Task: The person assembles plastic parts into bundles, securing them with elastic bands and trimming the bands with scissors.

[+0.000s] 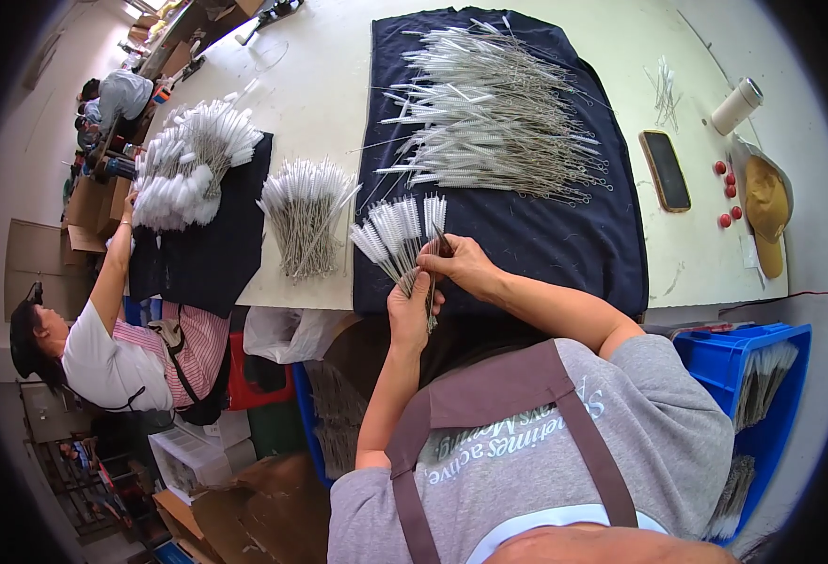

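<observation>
My left hand (416, 299) is closed around the wire stems of a fanned bunch of small white bristle brushes (393, 235), their heads pointing away from me. Close beside it, my right hand (465, 267) is pinched at the right side of the bunch. A thin dark tool (445, 246) shows between its fingers; its exact kind is too small to tell. Both hands are over the near left edge of a dark blue cloth (574, 249). Farther off on this cloth lies a large pile of the same wire brushes (498, 117), with looped wire ends mostly to the right.
Left of the cloth sits another brush bundle (306, 216). A co-worker (118, 352) reaches to a brush heap (197, 155) at far left. On the right are a phone (666, 171), red balls (731, 190), a bottle (737, 106), a cap (766, 207) and a blue crate (715, 352).
</observation>
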